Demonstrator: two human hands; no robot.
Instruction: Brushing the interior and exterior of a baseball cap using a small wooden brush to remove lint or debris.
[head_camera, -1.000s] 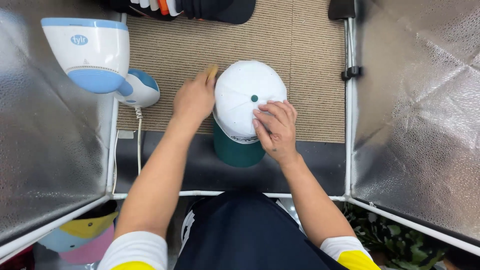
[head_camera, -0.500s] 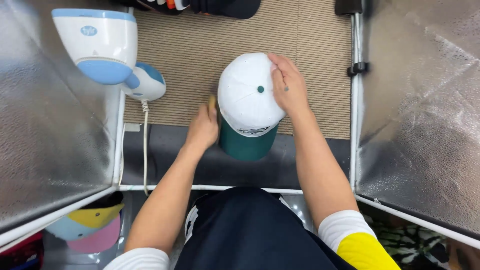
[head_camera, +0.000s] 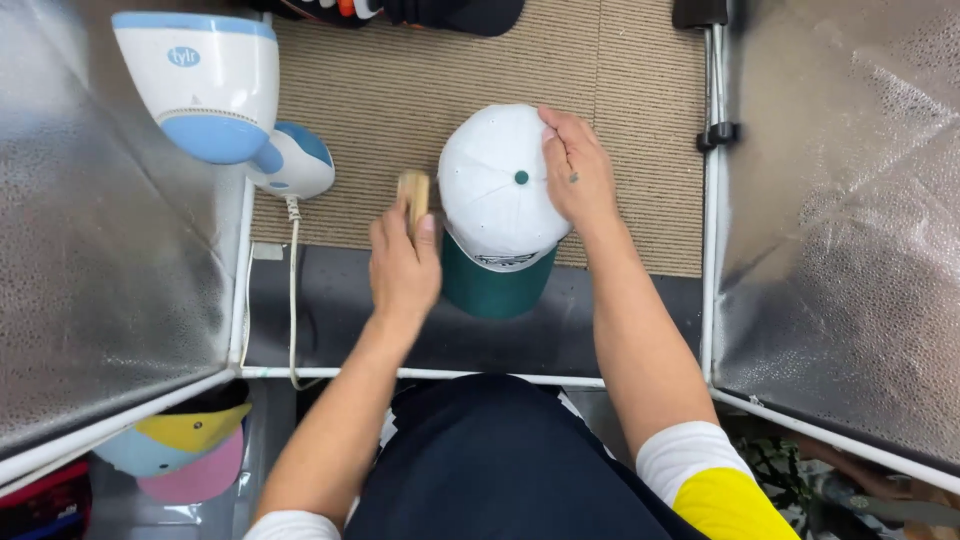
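On the tan ribbed mat (head_camera: 640, 150), left hand (head_camera: 402, 262) gripped small wooden brush (head_camera: 414, 192) beside white-crowned green-brimmed cap (head_camera: 497, 200), right hand (head_camera: 575, 170) flat on crown; brushing apparently unfinished.

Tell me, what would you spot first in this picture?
A white cap with a green brim sits in the middle on the tan mat. The right hand rests on its crown, and the left hand holds a small wooden brush beside it. A white-and-blue steamer stands at upper left.
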